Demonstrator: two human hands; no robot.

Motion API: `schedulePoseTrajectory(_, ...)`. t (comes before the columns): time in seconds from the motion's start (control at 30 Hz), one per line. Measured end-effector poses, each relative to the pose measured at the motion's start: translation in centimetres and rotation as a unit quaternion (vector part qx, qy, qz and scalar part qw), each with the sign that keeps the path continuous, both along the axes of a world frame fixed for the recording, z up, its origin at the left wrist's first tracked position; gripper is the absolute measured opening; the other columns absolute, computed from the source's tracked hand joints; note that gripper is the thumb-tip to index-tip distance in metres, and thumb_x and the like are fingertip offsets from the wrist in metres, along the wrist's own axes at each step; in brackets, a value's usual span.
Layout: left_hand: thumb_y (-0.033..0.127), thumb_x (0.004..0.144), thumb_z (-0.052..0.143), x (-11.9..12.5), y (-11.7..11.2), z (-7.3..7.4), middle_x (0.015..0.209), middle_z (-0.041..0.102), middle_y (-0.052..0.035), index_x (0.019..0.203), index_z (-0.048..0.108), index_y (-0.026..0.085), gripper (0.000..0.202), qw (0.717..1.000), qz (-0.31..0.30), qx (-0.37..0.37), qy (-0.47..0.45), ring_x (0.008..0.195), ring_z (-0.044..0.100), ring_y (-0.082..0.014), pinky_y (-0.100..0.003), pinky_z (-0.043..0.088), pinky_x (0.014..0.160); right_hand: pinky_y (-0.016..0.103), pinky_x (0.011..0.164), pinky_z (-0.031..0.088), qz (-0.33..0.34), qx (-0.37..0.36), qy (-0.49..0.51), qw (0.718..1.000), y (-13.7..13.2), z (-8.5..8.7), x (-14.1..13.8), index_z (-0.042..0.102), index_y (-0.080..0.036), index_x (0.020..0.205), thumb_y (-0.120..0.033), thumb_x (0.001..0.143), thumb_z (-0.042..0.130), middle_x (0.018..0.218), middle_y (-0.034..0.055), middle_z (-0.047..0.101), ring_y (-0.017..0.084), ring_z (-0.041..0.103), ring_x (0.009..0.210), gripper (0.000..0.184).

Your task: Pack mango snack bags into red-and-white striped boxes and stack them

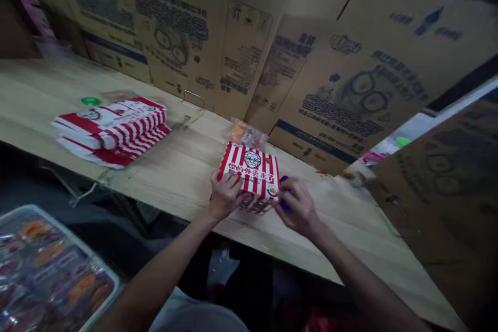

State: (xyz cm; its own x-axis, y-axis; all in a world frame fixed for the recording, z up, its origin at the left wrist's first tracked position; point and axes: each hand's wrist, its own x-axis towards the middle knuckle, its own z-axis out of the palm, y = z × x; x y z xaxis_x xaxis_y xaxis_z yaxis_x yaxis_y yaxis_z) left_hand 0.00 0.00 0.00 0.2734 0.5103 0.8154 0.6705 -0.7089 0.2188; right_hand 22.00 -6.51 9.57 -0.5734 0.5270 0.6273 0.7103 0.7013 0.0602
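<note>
A small red-and-white striped carton (pixel 249 166) with a printed cartoon face sits on the wooden table in front of me. My left hand (pixel 225 194) grips its left front side, fingers curled over the top edge. At its right front corner is my right hand (pixel 298 205), closed around a blue curved object (pixel 287 197) that is mostly covered by the fingers. Those fingertips also touch the carton's corner. Just behind the carton lie clear plastic packets (pixel 247 134) with orange and pinkish contents.
Flattened striped cartons (pixel 112 129) are stacked at the left of the table (pixel 187 166), beside a green ring (pixel 90 100). Large cardboard boxes (pixel 175 26) wall the back and right. A white-rimmed bin (pixel 105 270) of wrapped packets stands below at lower left.
</note>
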Motion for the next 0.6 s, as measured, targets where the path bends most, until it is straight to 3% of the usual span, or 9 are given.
schedulePoseTrajectory(0.1, 0.048, 0.083, 0.061, 0.0, 0.2, -0.5, 0.099, 0.072, -0.0088, 0.099, 0.064, 0.016, 0.036, 1.000, 0.001, 0.008, 0.000, 0.101, 0.061, -0.0255, -0.050, 0.023, 0.102, 0.057, 0.098, 0.039, 0.003, -0.004, -0.079, 0.997, -2.0, -3.5, -0.2, 0.056, -0.021, 0.120, -0.023, 0.080, 0.065, 0.122, 0.0151, 0.053, 0.030, 0.049, 0.115, 0.041)
schedulePoseTrajectory(0.2, 0.045, 0.083, 0.062, -0.2, 0.3, -0.6, 0.099, 0.072, -0.0089, 0.100, 0.065, 0.017, 0.033, 1.000, 0.003, 0.011, 0.002, 0.102, 0.061, -0.0258, -0.050, 0.024, 0.101, 0.062, 0.106, 0.025, -0.045, -0.029, -0.129, 0.990, -2.1, -5.3, -0.8, 0.052, -0.029, 0.130, -0.030, 0.082, 0.064, 0.139, 0.0153, 0.043, 0.033, 0.039, 0.129, 0.050)
schedulePoseTrajectory(0.37, 0.040, 0.083, 0.062, -0.7, 0.0, -0.3, 0.099, 0.072, -0.0098, 0.101, 0.066, 0.016, 0.030, 1.000, 0.008, -0.002, 0.015, 0.101, 0.062, -0.0264, -0.051, 0.025, 0.101, 0.065, 0.109, 0.015, -0.105, -0.058, -0.158, 0.980, 0.1, -5.6, -1.6, 0.044, -0.032, 0.139, -0.038, 0.086, 0.061, 0.148, 0.0153, 0.036, 0.034, 0.029, 0.137, 0.056)
schedulePoseTrajectory(0.6, 0.045, 0.082, 0.063, -0.7, 0.1, -0.6, 0.100, 0.072, -0.0102, 0.102, 0.065, 0.016, 0.035, 1.000, 0.003, 0.002, 0.013, 0.102, 0.062, -0.0271, -0.051, 0.026, 0.101, 0.065, 0.109, 0.014, -0.151, -0.146, -0.109, 0.972, 0.6, -5.2, -2.7, 0.045, -0.027, 0.139, -0.039, 0.087, 0.059, 0.149, 0.0156, 0.035, 0.035, 0.023, 0.141, 0.055)
